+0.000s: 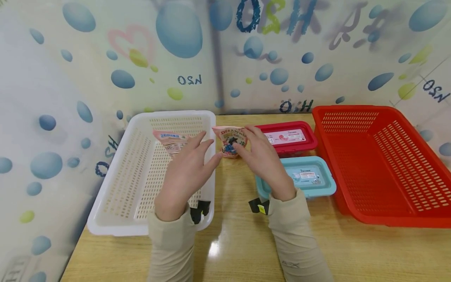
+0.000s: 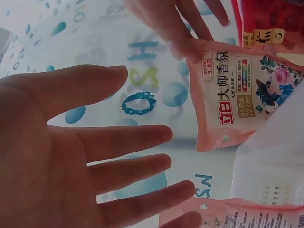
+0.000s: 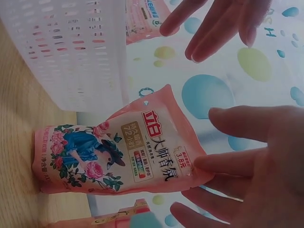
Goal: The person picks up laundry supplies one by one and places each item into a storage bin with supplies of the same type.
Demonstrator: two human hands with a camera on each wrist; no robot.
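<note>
A pink laundry detergent pouch (image 3: 118,147) stands upright on the table, just right of the white basket (image 1: 151,231). At its upper right corner are the fingers of my right hand (image 1: 262,156), nearly straight, with the thumb spread apart from the pouch in the right wrist view. My left hand (image 1: 186,172) hovers over the white basket's right side, fingers stretched out and nothing in its palm. Behind that hand a second pink pouch (image 1: 170,141) shows in the basket, partly hidden by the fingers.
Right of the standing pouch are a red lidded box (image 1: 310,137) and, nearer me, a light blue lidded box (image 1: 325,188), partly covered by my right wrist. A large red basket (image 1: 352,164) stands at the right. The patterned wall (image 1: 229,51) rises directly behind the table.
</note>
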